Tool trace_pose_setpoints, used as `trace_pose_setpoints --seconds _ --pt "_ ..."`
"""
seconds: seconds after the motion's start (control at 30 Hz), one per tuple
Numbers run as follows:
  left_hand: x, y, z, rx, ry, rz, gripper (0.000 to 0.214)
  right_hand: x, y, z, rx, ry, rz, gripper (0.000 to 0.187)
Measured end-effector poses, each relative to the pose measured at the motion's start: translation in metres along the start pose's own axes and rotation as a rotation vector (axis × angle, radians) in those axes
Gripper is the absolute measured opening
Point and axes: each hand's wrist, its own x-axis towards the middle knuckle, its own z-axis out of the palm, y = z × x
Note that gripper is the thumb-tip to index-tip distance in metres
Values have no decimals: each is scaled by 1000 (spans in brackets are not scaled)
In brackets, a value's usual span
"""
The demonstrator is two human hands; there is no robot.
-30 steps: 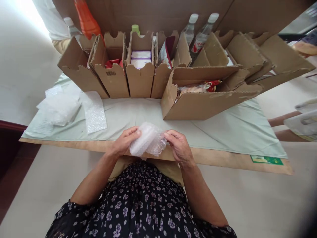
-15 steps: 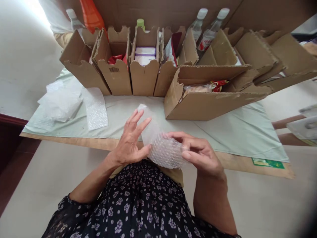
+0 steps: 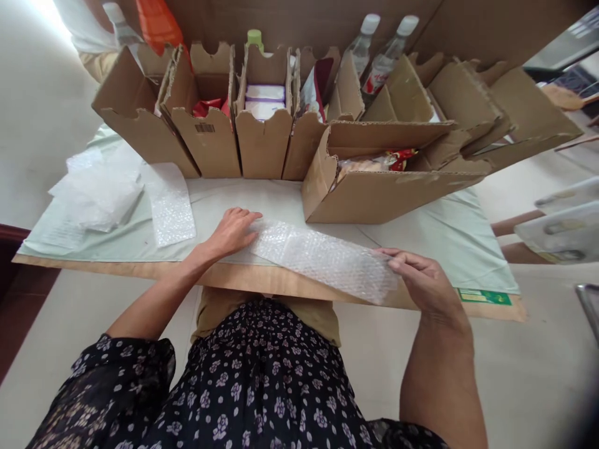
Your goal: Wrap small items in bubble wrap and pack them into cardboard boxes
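Note:
A long strip of clear bubble wrap stretches between my two hands, low over the table's front edge and slanting down to the right. My right hand pinches its upper right corner between thumb and fingers. At the strip's left end is my left hand, its fingers bent over the end and its thumb nearer me. Part of that end is hidden under the fingers. Another bubble wrap piece lies flat on the cloth to the left, beside a loose pile of bubble wrap.
Several open cardboard boxes line the back, holding packets and bottles. Nearer me, a long cardboard box lies crosswise with snack packs inside. A pale green cloth covers the table. White chairs stand at right; a person's arm shows top left.
The bubble wrap was bunched between my hands and is now drawn out into a long strip. My left hand moved left and down onto its end; my right hand moved right.

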Motion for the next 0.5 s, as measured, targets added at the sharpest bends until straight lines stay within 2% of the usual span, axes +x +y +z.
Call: trace_pose_setpoints --seconds 0.1,0.23,0.3,0.37,0.5 --pt "-14 5 -10 -40 -3 -41 42 3 19 8 -22 80 19 50" --pt "-36 15 -39 -128 22 -154 43 8 14 37 -5 248 -43 39" --pt "-47 10 -52 -120 76 -218 44 17 7 51 -35 294 -109 32" --pt "-55 -2 -60 -28 150 -272 46 27 2 60 -154 329 -170 28" --pt "-67 -20 -54 205 368 -285 61 33 0 67 -500 435 -278 33"
